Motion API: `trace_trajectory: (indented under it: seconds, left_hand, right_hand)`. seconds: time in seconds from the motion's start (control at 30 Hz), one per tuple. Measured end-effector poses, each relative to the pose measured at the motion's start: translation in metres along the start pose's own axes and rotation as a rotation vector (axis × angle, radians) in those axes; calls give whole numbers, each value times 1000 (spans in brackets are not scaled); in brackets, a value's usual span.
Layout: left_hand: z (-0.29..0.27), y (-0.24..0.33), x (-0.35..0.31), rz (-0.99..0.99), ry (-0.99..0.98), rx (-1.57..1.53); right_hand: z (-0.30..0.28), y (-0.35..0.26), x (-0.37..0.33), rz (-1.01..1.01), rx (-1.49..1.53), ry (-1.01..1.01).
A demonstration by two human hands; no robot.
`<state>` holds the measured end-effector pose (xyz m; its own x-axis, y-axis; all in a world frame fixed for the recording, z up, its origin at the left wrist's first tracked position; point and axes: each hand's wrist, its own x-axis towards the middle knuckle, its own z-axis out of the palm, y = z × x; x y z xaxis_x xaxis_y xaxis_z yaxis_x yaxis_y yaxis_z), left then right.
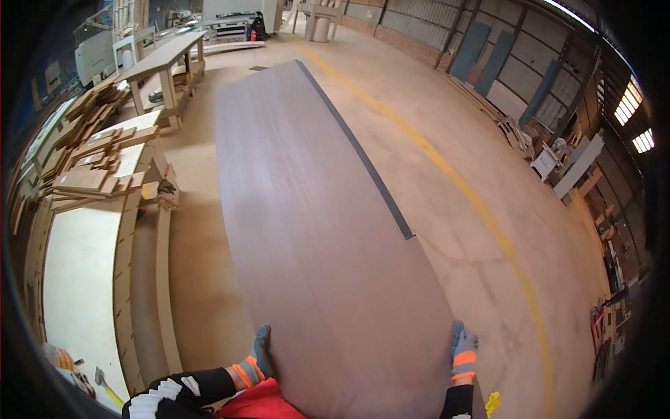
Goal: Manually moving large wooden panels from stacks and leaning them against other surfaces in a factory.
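A long, wide wood-grain panel [314, 230], greyish brown, stretches away in front of me. Along the far part of its right edge runs a narrow dark strip [359, 153]. My left hand [261, 354], in a grey-blue glove with an orange-banded cuff, is closed on the panel's near left edge. On the opposite edge, my right hand [463, 343] in a matching glove grips the panel too. The fingers beneath the board are hidden on both sides.
At left stands a workbench [80, 258] with stacked wood pieces [87, 171]. A long table [164, 56] is beyond it. A yellow line [447, 167] curves across the floor to the right. Boards and equipment [548, 164] line the right wall.
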<state>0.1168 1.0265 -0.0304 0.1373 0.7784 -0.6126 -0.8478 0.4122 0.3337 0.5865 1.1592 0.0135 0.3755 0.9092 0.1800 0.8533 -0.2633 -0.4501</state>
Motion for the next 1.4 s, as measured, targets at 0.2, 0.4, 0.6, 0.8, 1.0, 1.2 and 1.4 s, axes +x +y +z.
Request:
trace_trajectory:
  seconds: [0.2, 0.4, 0.6, 0.8, 1.0, 1.2, 1.4]
  left_hand:
    - [-7, 21, 86, -207, 15, -23]
    - [-5, 16, 112, -216, 67, 73]
    - [-18, 3, 128, -270, 111, 97]
    - [-52, -30, 145, -351, 249, 70]
    - [-51, -68, 148, -237, 364, 183]
    - [-37, -101, 164, -232, 218, 157]
    - [-60, -124, 191, -55, 97, 423]
  right_hand:
    - [42, 8, 24, 152, -187, -56]
    - [64, 19, 12, 304, -209, -171]
    - [81, 56, -4, 309, -378, -314]
    - [101, 98, -22, 270, -339, -310]
    - [107, 142, -28, 230, -301, -313]
    - [126, 181, -25, 331, -324, -500]
    - [156, 184, -8, 231, -338, -379]
